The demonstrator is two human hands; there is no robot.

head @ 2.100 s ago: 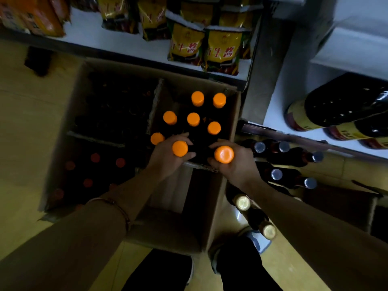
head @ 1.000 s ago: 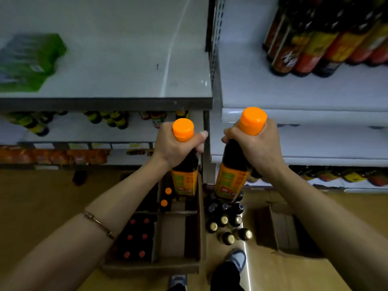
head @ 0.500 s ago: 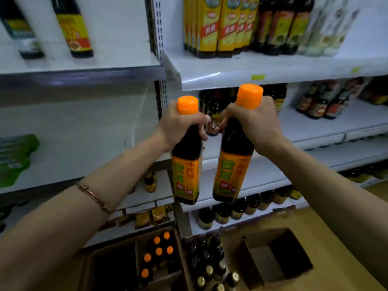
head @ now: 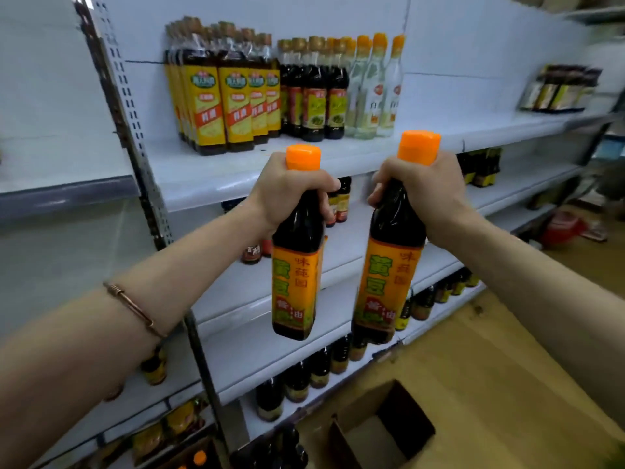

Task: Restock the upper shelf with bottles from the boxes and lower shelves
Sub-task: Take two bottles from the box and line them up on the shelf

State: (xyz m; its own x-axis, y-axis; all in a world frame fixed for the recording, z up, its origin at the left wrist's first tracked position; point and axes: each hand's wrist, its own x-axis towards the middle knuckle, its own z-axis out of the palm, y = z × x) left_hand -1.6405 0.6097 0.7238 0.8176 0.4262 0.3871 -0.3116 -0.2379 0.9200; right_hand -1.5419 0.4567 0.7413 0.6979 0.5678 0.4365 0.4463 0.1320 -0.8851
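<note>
My left hand [head: 287,194] grips one bottle [head: 296,265] by the neck and my right hand [head: 422,194] grips another [head: 389,275], both in front of the upper shelf [head: 236,177]. Both hang upright, orange caps up. Their orange labels read 味苑园 and 黄豆.

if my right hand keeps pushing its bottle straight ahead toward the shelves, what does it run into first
Probably the front lip of the upper shelf. The right hand grips its orange-capped bottle by the neck, with the cap about level with that edge. Depth is unclear, so lift first.
</note>
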